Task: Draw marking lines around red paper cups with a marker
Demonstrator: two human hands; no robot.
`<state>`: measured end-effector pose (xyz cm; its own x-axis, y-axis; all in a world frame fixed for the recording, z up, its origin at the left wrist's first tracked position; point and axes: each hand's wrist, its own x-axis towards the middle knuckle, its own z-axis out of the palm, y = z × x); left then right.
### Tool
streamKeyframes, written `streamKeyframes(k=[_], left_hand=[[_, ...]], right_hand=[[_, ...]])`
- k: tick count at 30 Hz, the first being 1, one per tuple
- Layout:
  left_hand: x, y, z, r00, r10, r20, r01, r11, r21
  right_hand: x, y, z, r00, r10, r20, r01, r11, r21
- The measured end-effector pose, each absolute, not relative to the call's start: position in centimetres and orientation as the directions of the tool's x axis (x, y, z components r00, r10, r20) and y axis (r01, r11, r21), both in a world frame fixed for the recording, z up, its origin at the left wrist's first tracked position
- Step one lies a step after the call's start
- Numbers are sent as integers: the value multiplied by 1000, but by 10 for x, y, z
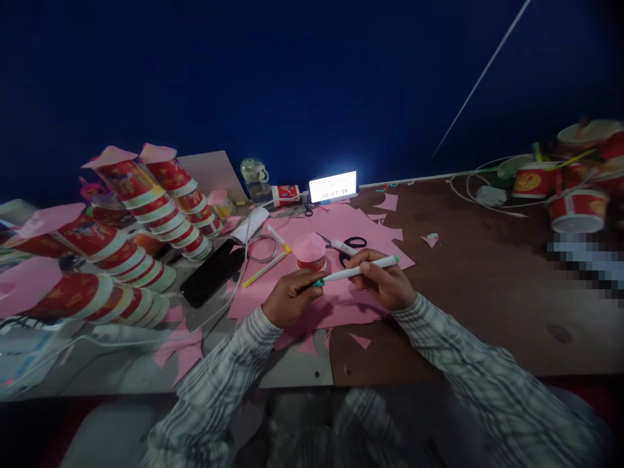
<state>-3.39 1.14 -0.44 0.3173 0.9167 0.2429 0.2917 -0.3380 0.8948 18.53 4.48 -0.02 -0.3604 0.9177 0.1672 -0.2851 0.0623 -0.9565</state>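
My right hand (pixel 383 281) grips a white marker (pixel 361 270) with a green end, its tip pointing left. Between the fingers of my left hand (pixel 291 298) is a green marker cap (pixel 318 283), close to the marker's tip; whether the two touch I cannot tell. Just behind my hands stands a red paper cup (pixel 311 263) topped by a pink paper cone (pixel 311 246). Black-handled scissors (pixel 355 243) lie behind my right hand, partly hidden. Beneath everything is a pink paper sheet (pixel 341 218). A yellow-ended marker (pixel 264 270) rests on its left part.
Stacks of red cups (pixel 146 195) with pink cone tops crowd the left. A black phone (pixel 213 272) lies beside the pink sheet. At the back are a lit timer screen (pixel 333 187) and a clear bottle (pixel 256 183). More cups (pixel 578 211) and a white cable (pixel 468 185) occupy the right.
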Motion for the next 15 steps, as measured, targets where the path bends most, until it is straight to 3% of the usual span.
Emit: streamKeyframes(k=[5, 15], left_hand=[[-34, 12, -11, 416, 857, 306, 473, -491, 731], [-23, 0, -14, 433, 794, 427, 667, -601, 440]], right_hand=[[186, 47, -8, -444, 883, 154, -238, 50, -970], [176, 42, -16, -480, 867, 132, -375, -67, -925]])
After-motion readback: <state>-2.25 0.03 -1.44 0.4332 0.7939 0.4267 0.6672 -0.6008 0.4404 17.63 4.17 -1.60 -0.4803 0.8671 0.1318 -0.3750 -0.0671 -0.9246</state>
